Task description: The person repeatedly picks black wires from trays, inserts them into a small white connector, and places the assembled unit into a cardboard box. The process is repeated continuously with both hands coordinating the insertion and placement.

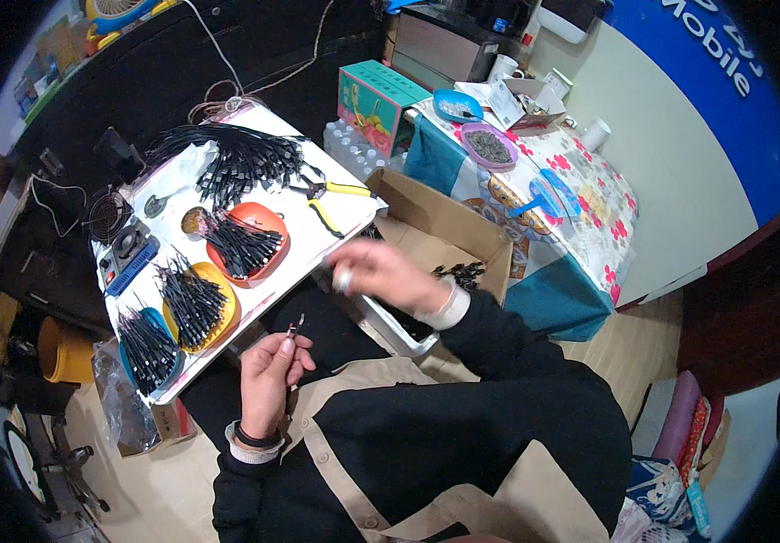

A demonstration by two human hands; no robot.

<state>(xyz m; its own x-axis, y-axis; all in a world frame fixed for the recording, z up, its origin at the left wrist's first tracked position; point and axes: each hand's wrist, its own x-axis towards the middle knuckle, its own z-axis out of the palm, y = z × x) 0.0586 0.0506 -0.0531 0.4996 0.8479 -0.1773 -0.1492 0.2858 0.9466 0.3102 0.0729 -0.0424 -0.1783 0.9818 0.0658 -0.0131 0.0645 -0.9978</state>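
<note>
My left hand (272,366) pinches a short cable end (294,331) with a small metal tip that points up; the rest of it is hidden by the fingers. My right hand (390,276) is over the table's near right corner, apart from the left, with fingers smeared by motion and something white around one finger. Bundles of short black cables lie in a red-orange dish (274,217), a yellow dish (227,328) and a blue dish (173,369). Beyond them spreads a big heap of black cables (245,163). Yellow-handled pliers (325,217) lie beside the heap.
On the white table (304,249) are a blue tool (132,265) and a small round tin (194,222). An open cardboard box (462,226) stands to the right. Beyond it, a flowered cloth table (589,181) bears a pink bowl (489,145) and a blue bowl (456,105).
</note>
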